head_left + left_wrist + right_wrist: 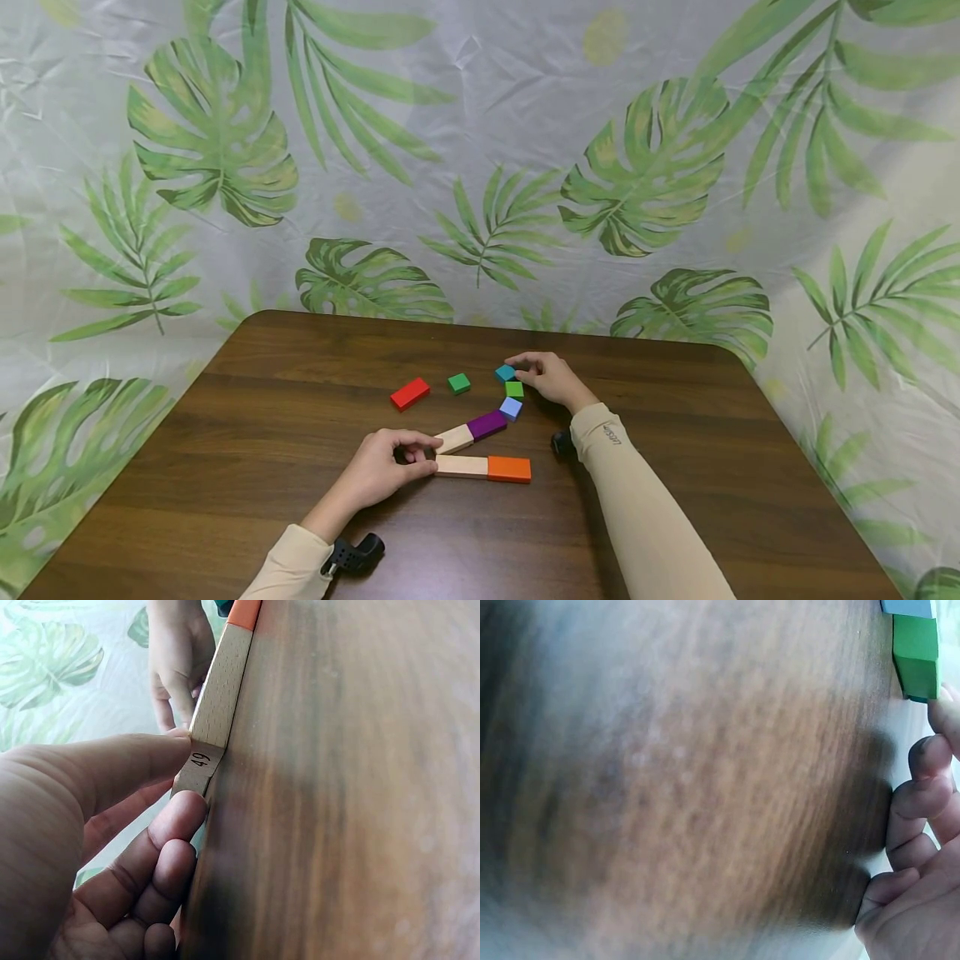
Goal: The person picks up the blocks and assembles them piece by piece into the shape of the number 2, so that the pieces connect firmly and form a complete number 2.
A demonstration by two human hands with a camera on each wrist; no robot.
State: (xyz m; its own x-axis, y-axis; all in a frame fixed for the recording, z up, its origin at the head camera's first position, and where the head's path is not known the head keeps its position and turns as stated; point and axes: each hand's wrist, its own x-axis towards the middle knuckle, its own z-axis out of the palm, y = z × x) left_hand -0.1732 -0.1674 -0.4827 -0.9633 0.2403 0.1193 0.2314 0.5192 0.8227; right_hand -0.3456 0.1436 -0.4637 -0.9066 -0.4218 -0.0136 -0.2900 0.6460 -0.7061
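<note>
My left hand (378, 468) grips the left ends of two plain wooden blocks, thumb at the lower wooden block (461, 467) and index finger at the upper wooden block (454, 438). In the left wrist view, the block end (199, 760) bears the number 49. An orange block (509, 469) adjoins the lower one; a purple block (487, 425) adjoins the upper one. My right hand (553, 379) pinches a small teal block (505, 373) between index finger and thumb. Below it, a light green block (513, 389) and a light blue block (511, 408) lead down towards the purple one.
A red block (410, 394) and a darker green block (459, 383) lie apart on the left of the curved row. All of them rest on a brown wooden table (660, 517). Behind its far edge hangs a leaf-patterned cloth (510, 125).
</note>
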